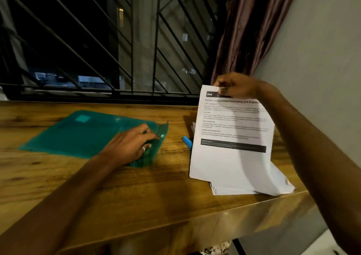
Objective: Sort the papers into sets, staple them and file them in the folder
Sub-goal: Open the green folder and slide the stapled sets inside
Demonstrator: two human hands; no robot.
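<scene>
Indoors, on a wooden table (136, 192) below a barred window (136, 40), a green plastic folder (82, 133) lies flat, most of it stretching away to the left of the person's left hand (130, 143). That hand, a ring (143, 149) on one finger, rests on the folder's right end, its fingertips at the snap of the flap (163, 132), whose edge curls up just beyond them; whether the fingers pinch the flap or only press on it cannot be told. Just to the right of that hand, apart from it, a blue stapler (187, 141) lies on the wood, partly hidden behind the printed papers (230, 133). These hang below the right hand (234, 87), which is raised above the table and pinches their top edge between thumb and fingers, over a dark header strip marked 2940. The lower edge of the papers reaches down to a loose pile of white sheets (254, 188) near the table's right front corner, directly beneath the grip. Behind the right hand hangs a dark curtain (248, 30), and a plain wall (322, 59) rises to its right.
</scene>
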